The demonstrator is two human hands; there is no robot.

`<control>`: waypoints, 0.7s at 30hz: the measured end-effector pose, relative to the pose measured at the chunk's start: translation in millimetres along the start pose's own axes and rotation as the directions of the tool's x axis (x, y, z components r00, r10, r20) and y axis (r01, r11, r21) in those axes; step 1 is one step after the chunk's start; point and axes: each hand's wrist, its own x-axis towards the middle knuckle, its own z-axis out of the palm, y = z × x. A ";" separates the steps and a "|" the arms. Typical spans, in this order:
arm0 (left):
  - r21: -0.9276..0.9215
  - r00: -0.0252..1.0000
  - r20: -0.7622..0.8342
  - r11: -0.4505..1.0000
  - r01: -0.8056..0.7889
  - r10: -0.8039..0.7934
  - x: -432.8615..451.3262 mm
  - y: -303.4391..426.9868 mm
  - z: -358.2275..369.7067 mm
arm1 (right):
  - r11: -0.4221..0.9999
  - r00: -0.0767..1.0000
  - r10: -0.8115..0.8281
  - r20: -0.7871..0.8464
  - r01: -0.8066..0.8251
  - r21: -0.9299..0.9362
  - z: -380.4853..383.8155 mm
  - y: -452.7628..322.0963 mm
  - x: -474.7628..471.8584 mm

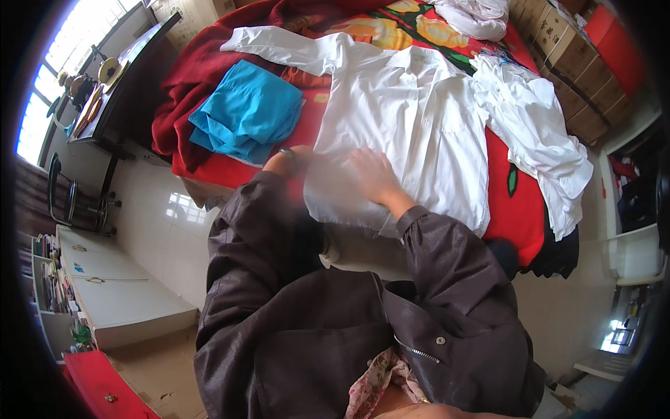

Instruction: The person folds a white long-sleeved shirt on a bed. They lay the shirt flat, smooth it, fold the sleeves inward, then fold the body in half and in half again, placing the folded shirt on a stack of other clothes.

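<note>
A white long-sleeved button-up shirt (387, 120) lies spread on a bed, collar away from me, one sleeve stretched out to the left. My right hand (374, 175) rests palm down on the shirt's lower front, fingers extended. Beside the shirt's left edge is my left hand (299, 158); a hazy smudge in the view hides its fingers, so its hold is unclear. Just beyond it sits a folded blue cloth garment (248, 110). Several rumpled white garments (534, 120) lie along the right side of the bed, next to the shirt.
A red floral blanket (515, 220) covers the bed. Stacked cardboard boxes (581, 73) stand behind on the right. At left are a black-edged desk (125, 78), a swivel chair (68, 196) and a low white cabinet (115, 283). A bundled pale cloth (473, 18) lies at the far end.
</note>
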 end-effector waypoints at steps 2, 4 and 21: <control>0.010 0.998 0.046 0.999 -0.033 0.032 -19.1 -23.2 10.6 | 1.000 0.999 0.005 0.034 -0.006 0.017 -2.1 1.2 1.6; 0.018 0.996 0.087 1.000 0.008 -0.009 -31.0 -45.5 19.6 | 0.998 1.000 -0.005 0.031 0.003 0.069 -4.0 1.6 2.7; 0.884 0.976 0.078 0.467 0.028 -0.206 -82.6 -53.0 59.0 | 0.895 0.894 0.241 -0.378 -0.053 0.444 -105.6 84.4 -116.5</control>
